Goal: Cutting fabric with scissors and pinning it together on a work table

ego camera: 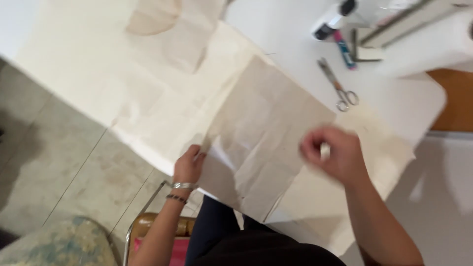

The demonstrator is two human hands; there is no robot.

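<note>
Left hand [188,165] is pinning creased tan paper sheet [261,133] flat on white counter [295,29], right hand [332,153] gripping small white piece [324,150], silver scissors [339,86] lying untouched.

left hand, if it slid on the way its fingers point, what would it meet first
The left hand rests on the edge of the creased paper sheet, fingers pointing up and right across it. It would probably just run along more of that sheet; nothing else shows nearby.

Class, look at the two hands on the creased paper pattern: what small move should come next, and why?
Probably lower the right hand, which pinches a small white piece, onto the paper pattern to mark it. The left hand already pins the pattern's edge against the cream fabric.
</note>
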